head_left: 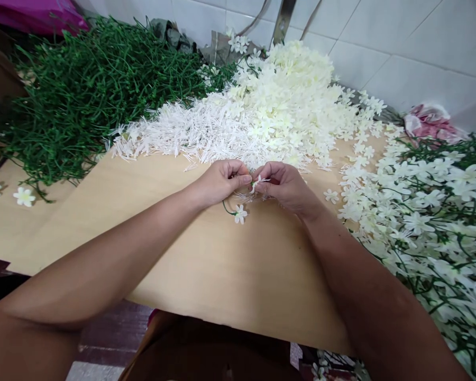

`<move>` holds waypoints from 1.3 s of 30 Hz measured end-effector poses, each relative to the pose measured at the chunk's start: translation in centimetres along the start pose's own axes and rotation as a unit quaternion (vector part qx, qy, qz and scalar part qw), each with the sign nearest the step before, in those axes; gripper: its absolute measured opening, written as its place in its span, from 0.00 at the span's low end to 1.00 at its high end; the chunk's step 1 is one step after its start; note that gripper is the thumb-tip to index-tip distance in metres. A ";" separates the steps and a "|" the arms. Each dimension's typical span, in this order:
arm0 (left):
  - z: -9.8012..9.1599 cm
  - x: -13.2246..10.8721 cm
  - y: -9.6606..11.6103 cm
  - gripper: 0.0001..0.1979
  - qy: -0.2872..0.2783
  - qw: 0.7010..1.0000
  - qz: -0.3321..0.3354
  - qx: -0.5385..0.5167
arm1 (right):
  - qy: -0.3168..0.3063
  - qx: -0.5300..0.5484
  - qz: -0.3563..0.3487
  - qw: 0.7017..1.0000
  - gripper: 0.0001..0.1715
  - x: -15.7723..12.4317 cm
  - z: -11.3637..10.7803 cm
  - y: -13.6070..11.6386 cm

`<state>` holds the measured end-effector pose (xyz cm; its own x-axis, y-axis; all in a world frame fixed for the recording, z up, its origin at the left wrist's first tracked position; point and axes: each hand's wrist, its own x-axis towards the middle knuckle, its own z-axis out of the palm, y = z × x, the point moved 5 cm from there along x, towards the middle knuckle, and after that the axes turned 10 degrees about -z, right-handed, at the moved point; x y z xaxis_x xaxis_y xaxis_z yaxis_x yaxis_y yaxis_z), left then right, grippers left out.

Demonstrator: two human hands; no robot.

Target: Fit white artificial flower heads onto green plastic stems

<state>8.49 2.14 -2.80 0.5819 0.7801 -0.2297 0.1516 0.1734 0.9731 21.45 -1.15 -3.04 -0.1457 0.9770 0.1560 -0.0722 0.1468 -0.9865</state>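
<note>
Near the middle of the wooden board (222, 270), my left hand (227, 181) pinches a green stem, its fingers closed. A white flower (240, 214) hangs from that stem just below the hand. Close against it on the right, my right hand (280, 182) pinches a small white flower piece (257, 183) at the stem's tip. The fingertips partly hide where stem and piece meet. Thin white stamens (174, 132) lie heaped behind my hands, beside a pile of cream petals (293, 100).
Green stems (103, 90) are piled at the back left. Stemmed white flowers (428, 227) cover the right side. Loose flowers (24, 197) lie at the left. A tiled wall (381, 47) stands behind, with a pink-and-white bag (430, 123) near it.
</note>
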 end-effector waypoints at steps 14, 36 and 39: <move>0.3 -0.3 0.5 0.07 -0.021 0.998 0.007 0.053 | 0.011 -0.009 0.021 1.000 0.22 -0.3 0.5 0.1; 0.2 -0.2 0.2 0.15 -0.077 0.987 0.029 0.136 | 0.034 -0.061 0.007 0.998 0.21 -0.2 0.2 -0.1; 0.3 -0.2 0.0 0.14 -0.073 0.987 0.027 0.141 | 0.032 -0.078 0.016 0.996 0.20 -0.3 0.7 0.3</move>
<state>8.60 1.86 -2.73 0.7012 0.6850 -0.1975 0.3215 -0.0566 0.9452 20.73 -1.50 -3.37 -0.0816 0.9886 0.1263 0.0868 0.1333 -0.9873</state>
